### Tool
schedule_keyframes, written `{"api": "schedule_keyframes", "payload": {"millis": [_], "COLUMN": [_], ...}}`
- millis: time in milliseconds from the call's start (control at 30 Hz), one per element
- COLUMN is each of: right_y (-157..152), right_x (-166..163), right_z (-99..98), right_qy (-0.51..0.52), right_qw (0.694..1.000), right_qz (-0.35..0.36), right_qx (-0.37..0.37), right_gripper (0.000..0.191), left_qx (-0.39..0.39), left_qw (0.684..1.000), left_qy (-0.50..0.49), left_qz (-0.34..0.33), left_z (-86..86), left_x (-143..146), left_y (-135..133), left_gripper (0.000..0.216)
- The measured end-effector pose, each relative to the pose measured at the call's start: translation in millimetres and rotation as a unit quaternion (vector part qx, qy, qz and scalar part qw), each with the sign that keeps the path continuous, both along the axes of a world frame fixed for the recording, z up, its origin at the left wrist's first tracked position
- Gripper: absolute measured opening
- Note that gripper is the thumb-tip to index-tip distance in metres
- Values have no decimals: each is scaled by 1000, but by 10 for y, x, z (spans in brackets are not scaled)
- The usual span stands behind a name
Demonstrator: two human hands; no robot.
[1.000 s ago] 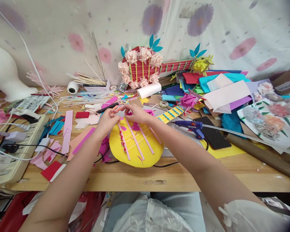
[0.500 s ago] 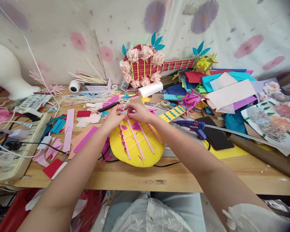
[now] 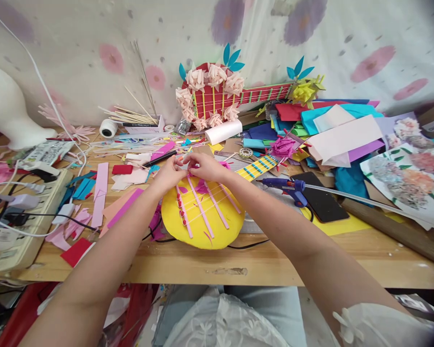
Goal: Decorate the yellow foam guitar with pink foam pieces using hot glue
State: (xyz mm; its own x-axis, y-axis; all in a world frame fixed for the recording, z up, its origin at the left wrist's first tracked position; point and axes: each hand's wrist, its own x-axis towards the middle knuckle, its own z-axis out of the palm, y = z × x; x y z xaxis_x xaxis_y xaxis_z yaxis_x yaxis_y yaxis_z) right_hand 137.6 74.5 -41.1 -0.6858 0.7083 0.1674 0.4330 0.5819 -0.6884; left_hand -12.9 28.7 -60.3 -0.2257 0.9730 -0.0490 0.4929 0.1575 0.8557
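Note:
A yellow cardboard guitar [image 3: 217, 236] lies on the table in front of me, with lilac strips, white strings and red pegs across its body. Its neck [image 3: 256, 167], banded in blue, points to the back right. At the body's far edge, my left hand [image 3: 169, 172] is closed, fingertips pinched together; what they hold is hidden. Touching or nearly touching it, my right hand [image 3: 205, 166] is bent over a bit of magenta paper, its fingers closed and mostly covering it. Loose magenta petals [image 3: 201, 187] lie on the body below my hands.
A blue glue gun [image 3: 284, 185] and a black phone [image 3: 323, 200] lie to the right. Behind stands a red guitar with paper roses [image 3: 215, 77]. Coloured paper [image 3: 347, 135] is piled at back right. A power strip [image 3: 32, 221] with cables sits at left.
The whole view has shifted slightly. Both hands stay pinched close together at the guitar's far edge, with only small finger movement.

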Motion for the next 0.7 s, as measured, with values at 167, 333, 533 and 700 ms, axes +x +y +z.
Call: {"api": "schedule_keyframes", "payload": {"millis": [167, 333, 533, 700], "right_y": [-14, -33, -38, -52], "right_x": [7, 0, 0, 4], "right_z": [23, 66, 65, 74], "right_qy": [-9, -19, -13, -10], "right_qw": [1000, 1000, 1000, 1000], "right_qz": [2, -2, -2, -2], "right_qx": [1, -4, -3, -10], "right_gripper": [35, 36, 37, 34], "left_qx": [-13, -11, -8, -8], "left_qw": [1000, 1000, 1000, 1000], "left_qy": [-8, -9, -3, -16], "left_qz": [-1, -10, -13, -24], "left_z": [54, 25, 37, 10], "left_x": [13, 8, 65, 18], "left_y": [-9, 11, -10, 5], "left_gripper": [31, 36, 34, 27]}}
